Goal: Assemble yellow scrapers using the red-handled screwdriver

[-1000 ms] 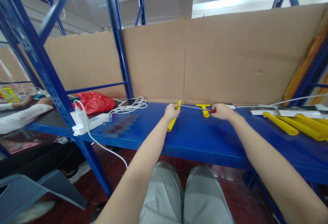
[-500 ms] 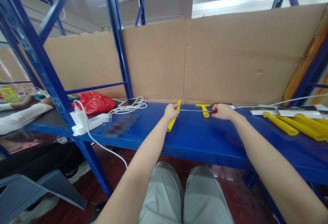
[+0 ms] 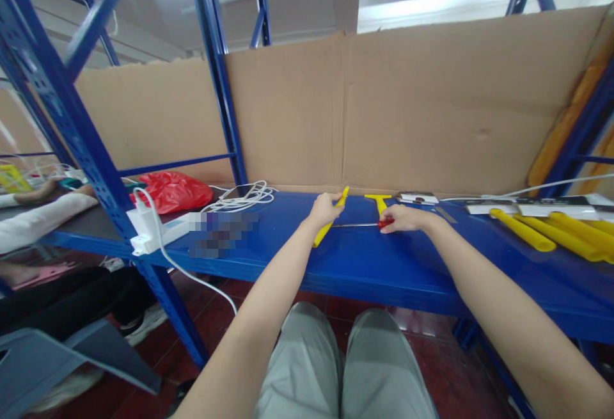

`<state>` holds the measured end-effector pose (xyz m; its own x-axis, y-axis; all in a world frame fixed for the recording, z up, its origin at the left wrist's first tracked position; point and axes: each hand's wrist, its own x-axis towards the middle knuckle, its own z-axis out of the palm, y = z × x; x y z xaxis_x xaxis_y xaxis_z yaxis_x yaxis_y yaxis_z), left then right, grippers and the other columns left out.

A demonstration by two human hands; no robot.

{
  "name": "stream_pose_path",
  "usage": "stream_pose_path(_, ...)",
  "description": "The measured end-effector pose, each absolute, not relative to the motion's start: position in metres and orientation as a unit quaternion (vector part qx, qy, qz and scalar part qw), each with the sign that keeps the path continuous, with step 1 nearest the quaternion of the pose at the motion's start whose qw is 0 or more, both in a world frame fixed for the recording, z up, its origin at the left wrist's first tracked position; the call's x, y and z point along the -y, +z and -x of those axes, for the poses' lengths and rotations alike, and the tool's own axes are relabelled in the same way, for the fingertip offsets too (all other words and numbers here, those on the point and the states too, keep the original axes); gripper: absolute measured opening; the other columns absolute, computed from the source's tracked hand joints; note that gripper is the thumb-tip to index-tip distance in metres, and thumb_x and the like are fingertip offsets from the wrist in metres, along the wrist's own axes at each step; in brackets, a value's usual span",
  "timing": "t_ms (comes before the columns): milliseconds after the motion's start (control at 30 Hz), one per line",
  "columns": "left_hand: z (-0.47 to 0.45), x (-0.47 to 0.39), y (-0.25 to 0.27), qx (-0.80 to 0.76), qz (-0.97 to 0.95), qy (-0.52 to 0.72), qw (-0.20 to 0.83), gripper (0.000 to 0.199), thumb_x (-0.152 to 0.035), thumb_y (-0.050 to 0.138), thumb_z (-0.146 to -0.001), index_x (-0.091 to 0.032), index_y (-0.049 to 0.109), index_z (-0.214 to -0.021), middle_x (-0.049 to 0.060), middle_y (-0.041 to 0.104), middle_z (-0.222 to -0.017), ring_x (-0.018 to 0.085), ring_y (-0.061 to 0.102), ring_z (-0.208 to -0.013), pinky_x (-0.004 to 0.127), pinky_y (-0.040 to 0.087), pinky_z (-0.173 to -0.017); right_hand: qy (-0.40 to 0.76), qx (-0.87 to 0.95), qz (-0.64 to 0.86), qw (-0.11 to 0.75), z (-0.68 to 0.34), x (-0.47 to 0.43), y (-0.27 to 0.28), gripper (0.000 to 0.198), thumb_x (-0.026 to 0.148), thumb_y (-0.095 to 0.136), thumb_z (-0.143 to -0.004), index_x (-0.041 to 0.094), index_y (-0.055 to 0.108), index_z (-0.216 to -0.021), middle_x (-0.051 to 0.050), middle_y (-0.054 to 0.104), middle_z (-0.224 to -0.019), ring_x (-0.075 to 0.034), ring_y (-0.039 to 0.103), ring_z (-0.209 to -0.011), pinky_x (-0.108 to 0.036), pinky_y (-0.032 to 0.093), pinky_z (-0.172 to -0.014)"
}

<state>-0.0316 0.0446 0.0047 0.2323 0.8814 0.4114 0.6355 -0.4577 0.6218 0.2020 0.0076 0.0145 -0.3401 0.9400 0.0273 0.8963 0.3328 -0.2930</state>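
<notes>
My left hand (image 3: pixel 326 210) grips a yellow T-shaped scraper handle (image 3: pixel 324 233), held tilted with its lower end toward the front edge of the shelf. In my right hand (image 3: pixel 403 219) is the red handle of a screwdriver (image 3: pixel 361 224). Its thin metal shaft points left, low over the blue surface, and ends near the yellow handle; whether the tip touches it I cannot tell. Behind my right fingers lies a second yellow T-shaped scraper handle (image 3: pixel 378 199), partly covered by the hand.
Several yellow handles (image 3: pixel 524 230) lie at the right on white-and-black packs. A small pack (image 3: pixel 417 198) and a thin metal strip (image 3: pixel 445 215) sit beyond my right wrist. To the left are a power strip (image 3: pixel 175 230), white cable (image 3: pixel 254 196) and red bag (image 3: pixel 173 192). A co-worker's arm (image 3: pixel 48 214) shows far left.
My right hand has moved left and nearer to me with the screwdriver. The yellow handle in my left hand has tilted, its top shifting right. The small pack and metal strip show more fully.
</notes>
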Motion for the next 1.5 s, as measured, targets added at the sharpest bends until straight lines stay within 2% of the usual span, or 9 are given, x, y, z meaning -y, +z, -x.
stream_pose_path(233, 0.025, -0.035, 0.007, -0.434, -0.810, 0.356, 0.170, 0.045, -0.012, 0.066, -0.080, -0.017, 0.066, -0.124, 0.005, 0.075, -0.101, 0.020, 0.070, -0.094, 0.030, 0.051, -0.090, 0.176, 0.807, 0.542, 0.153, -0.191, -0.013, 0.005, 0.023, 0.028, 0.071, -0.073, 0.017, 0.068, -0.094, -0.007, 0.071, -0.089, -0.018, 0.066, -0.080, -0.027, 0.052, -0.073)
stream_pose_path(400, 0.022, -0.038, 0.004, -0.405, -0.834, 0.350, 0.137, 0.041, -0.011, 0.067, -0.077, -0.016, 0.069, -0.118, 0.006, 0.071, -0.113, 0.022, 0.067, -0.105, 0.032, 0.047, -0.097, 0.104, 0.811, 0.514, 0.260, -0.178, -0.018, -0.002, 0.022, 0.025, 0.065, -0.080, 0.014, 0.066, -0.099, -0.010, 0.072, -0.092, -0.019, 0.067, -0.081, -0.032, 0.052, -0.078)
stream_pose_path(567, 0.020, -0.038, 0.002, -0.362, -0.859, 0.342, 0.114, 0.042, -0.011, 0.065, -0.078, -0.017, 0.067, -0.120, 0.007, 0.068, -0.118, 0.023, 0.065, -0.109, 0.033, 0.046, -0.099, 0.042, 0.816, 0.465, 0.342, -0.166, -0.023, -0.006, 0.016, 0.023, 0.056, -0.086, 0.017, 0.065, -0.097, -0.010, 0.072, -0.094, -0.019, 0.067, -0.084, -0.034, 0.052, -0.081)
stream_pose_path(800, 0.019, -0.036, 0.002, -0.365, -0.859, 0.336, 0.129, 0.043, -0.009, 0.064, -0.079, -0.020, 0.067, -0.120, 0.008, 0.068, -0.118, 0.024, 0.064, -0.111, 0.038, 0.045, -0.100, -0.003, 0.798, 0.486, 0.356, -0.164, -0.028, -0.011, 0.013, 0.022, 0.052, -0.086, 0.018, 0.064, -0.085, -0.006, 0.070, -0.080, -0.019, 0.065, -0.073, -0.031, 0.050, -0.072)
stream_pose_path(1133, 0.018, -0.042, -0.002, -0.356, -0.855, 0.347, 0.148, 0.042, -0.011, 0.068, -0.076, -0.022, 0.070, -0.117, 0.007, 0.069, -0.118, 0.024, 0.063, -0.113, 0.036, 0.044, -0.101, 0.021, 0.786, 0.472, 0.398, -0.163, -0.027, -0.010, 0.014, 0.024, 0.051, -0.080, 0.019, 0.057, -0.068, -0.002, 0.062, -0.064, -0.016, 0.057, -0.061, -0.027, 0.044, -0.061)
stream_pose_path(1367, 0.018, -0.042, -0.002, -0.370, -0.860, 0.330, 0.120, 0.042, -0.011, 0.064, -0.079, -0.021, 0.068, -0.120, 0.007, 0.069, -0.118, 0.023, 0.064, -0.111, 0.036, 0.044, -0.100, 0.033, 0.791, 0.454, 0.409, -0.165, -0.028, -0.012, 0.017, 0.027, 0.051, -0.079, 0.019, 0.058, -0.067, -0.003, 0.064, -0.065, -0.015, 0.057, -0.061, -0.027, 0.045, -0.061)
stream_pose_path(1500, 0.021, -0.041, 0.000, -0.404, -0.850, 0.328, 0.080, 0.044, -0.012, 0.065, -0.079, -0.018, 0.066, -0.123, 0.008, 0.069, -0.118, 0.024, 0.063, -0.113, 0.034, 0.044, -0.101, -0.010, 0.778, 0.507, 0.372, -0.171, -0.029, -0.007, 0.016, 0.026, 0.051, -0.079, 0.019, 0.064, -0.073, -0.004, 0.068, -0.070, -0.017, 0.061, -0.068, -0.027, 0.046, -0.067)
